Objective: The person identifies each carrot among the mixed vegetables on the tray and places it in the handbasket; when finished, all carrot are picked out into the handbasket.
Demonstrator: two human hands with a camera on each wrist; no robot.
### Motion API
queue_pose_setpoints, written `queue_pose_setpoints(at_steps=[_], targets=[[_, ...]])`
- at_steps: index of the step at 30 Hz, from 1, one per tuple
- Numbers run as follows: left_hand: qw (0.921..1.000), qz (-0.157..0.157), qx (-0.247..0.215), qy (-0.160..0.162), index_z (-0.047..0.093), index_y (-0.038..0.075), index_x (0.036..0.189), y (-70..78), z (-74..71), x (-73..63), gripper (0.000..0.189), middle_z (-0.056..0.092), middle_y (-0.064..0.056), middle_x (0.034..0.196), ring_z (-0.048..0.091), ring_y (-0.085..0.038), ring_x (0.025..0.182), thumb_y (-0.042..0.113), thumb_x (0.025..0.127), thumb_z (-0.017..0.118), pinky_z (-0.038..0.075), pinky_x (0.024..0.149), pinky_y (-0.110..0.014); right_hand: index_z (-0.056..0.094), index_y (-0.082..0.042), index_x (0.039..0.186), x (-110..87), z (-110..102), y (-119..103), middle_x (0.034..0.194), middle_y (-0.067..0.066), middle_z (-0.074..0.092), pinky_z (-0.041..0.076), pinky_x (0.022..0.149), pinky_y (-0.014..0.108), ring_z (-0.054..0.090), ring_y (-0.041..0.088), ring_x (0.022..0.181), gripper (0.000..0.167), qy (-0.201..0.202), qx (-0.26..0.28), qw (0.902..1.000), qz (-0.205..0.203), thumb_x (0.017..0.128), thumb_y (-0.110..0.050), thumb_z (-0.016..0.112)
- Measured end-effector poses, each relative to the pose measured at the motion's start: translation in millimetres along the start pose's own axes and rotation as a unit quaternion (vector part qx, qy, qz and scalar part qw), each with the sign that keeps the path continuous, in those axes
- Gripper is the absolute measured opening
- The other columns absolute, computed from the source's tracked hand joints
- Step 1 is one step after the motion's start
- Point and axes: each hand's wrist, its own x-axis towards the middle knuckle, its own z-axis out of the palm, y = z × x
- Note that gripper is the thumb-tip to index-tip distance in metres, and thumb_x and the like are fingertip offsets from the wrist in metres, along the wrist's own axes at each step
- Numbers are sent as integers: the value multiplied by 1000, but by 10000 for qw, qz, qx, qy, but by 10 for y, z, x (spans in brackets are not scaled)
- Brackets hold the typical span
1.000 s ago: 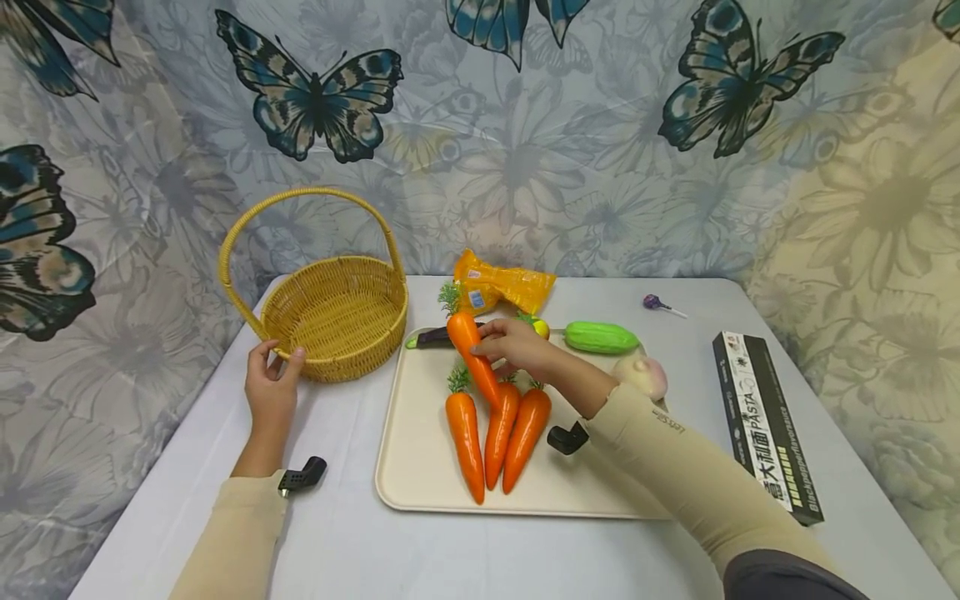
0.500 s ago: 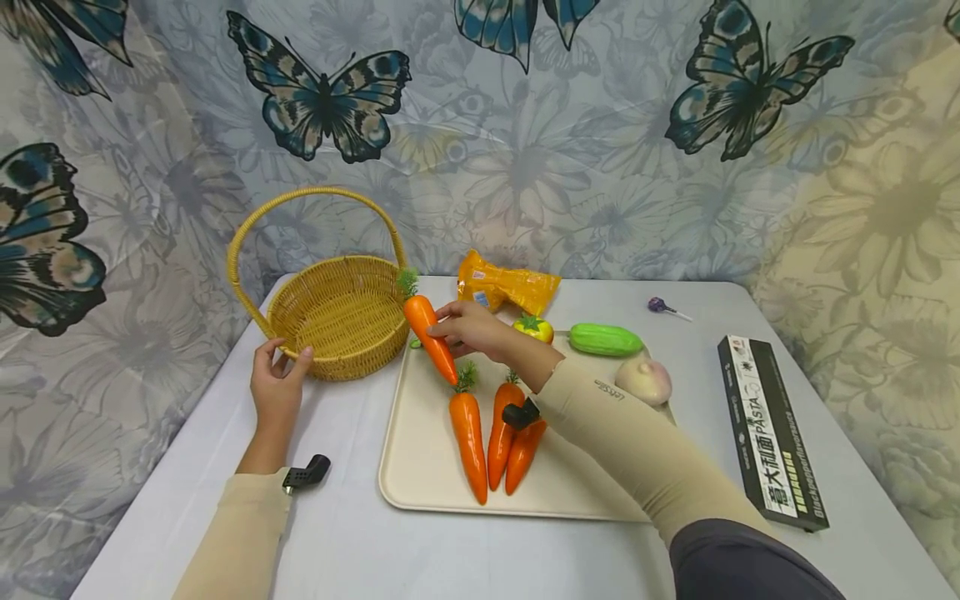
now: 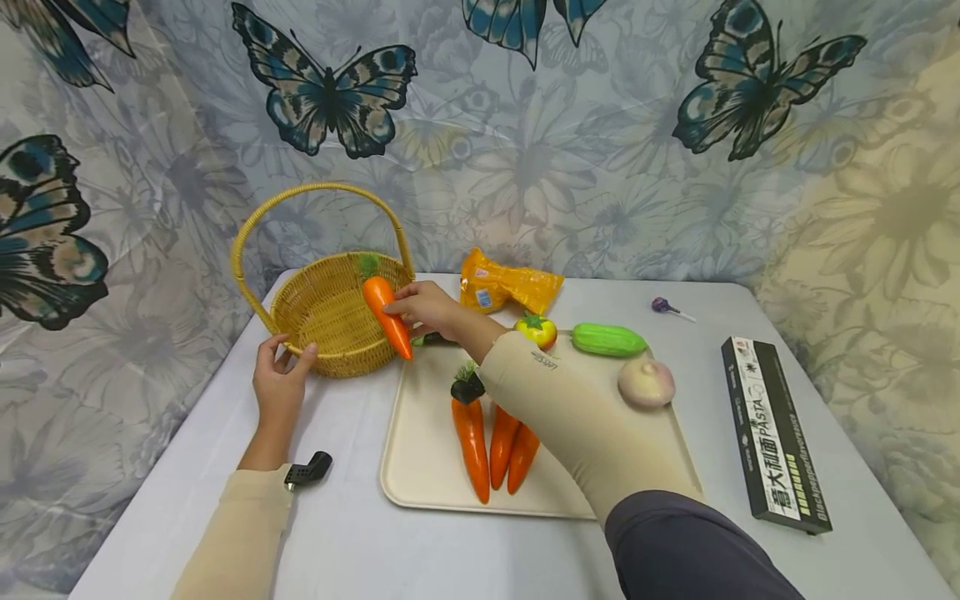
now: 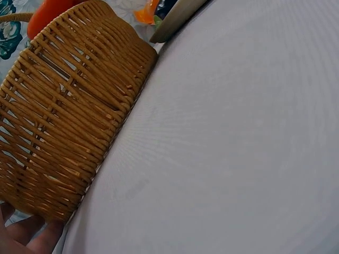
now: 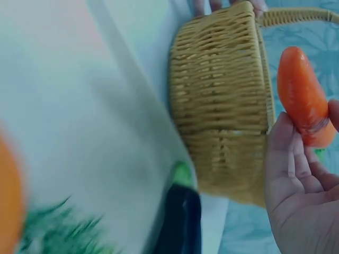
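One carrot [image 3: 391, 324], pinched by the right hand [image 3: 429, 307], has been brought closer to the basket [image 3: 351, 362], whose edge is still pinched by the left hand [image 3: 281, 382].

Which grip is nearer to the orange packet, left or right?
Right. The right grip, holding a carrot, is left of the packet; the left grip is farther left, at the near rim of the basket.

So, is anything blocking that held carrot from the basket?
Nothing visible: the right hand holds the carrot above the rim of the wicker basket, and the left hand grips it off to one side.
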Motion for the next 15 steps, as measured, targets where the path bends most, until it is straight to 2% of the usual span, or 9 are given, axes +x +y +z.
queue_pose_setpoints(at_steps=[6, 10, 15], targets=[[9999, -101, 34, -11, 44, 0, 133, -33, -27, 8, 59, 30, -9, 153, 41, -33, 133, 22, 88, 75, 47, 96, -26, 54, -1, 128, 226, 228, -127, 108, 10, 63, 55, 83, 44, 63, 32, 104, 44, -138, 376, 9992, 45, 91, -17, 71], [9999, -155, -36, 8, 44, -1, 133, -63, -42, 4, 59, 29, -8, 153, 41, -33, 133, 20, 88, 75, 47, 96, -27, 53, -3, 130, 344, 385, -183, 109, 8, 63, 54, 86, 44, 63, 29, 103, 46, -242, 369, 9990, 111, 91, -18, 72], [10000, -71, -39, -47, 44, -1, 133, -55, -19, 23, 60, 30, -9, 153, 42, -32, 133, 22, 87, 76, 46, 98, -31, 54, -4, 130, 516, 545, -152, 104, 6, 63, 54, 86, 46, 64, 26, 95, 46, -32, 425, 9991, -49, 89, -17, 73]])
